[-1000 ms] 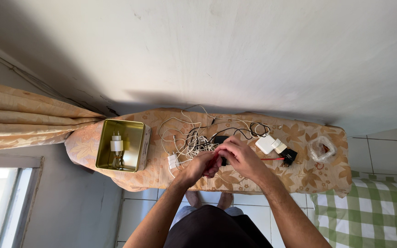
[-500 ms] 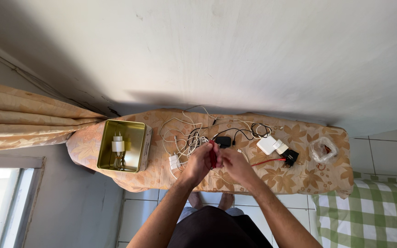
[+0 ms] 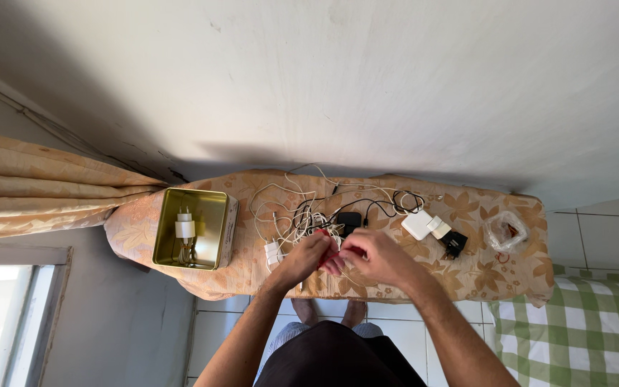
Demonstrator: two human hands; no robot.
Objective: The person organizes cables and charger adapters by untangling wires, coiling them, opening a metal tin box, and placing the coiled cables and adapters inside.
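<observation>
Head view shows both hands meeting over the middle of a narrow table covered in a tan floral cloth (image 3: 410, 276). Left hand (image 3: 304, 258) has its fingertips pinched shut on a small bundle of red cable (image 3: 327, 251), and right hand (image 3: 372, 256) closes its thumb and fingers on the same bundle from the other side, so the two hands touch around it.

Taking the red cable as the landmark: just behind it, toward the wall, lies a tangle of white and black cords (image 3: 302, 215) with a small black adapter (image 3: 348, 220) among them. Just to its left sits a small white plug (image 3: 272, 252). Farther left, near the cloth's end, stands an open gold tin (image 3: 215, 229) holding a white charger (image 3: 184, 228) and coiled cord. To its right lie a white power brick (image 3: 418, 224) and, touching that, a black plug (image 3: 454, 243). Well to the right, near the far end, rests a clear plastic bag (image 3: 504, 231).
</observation>
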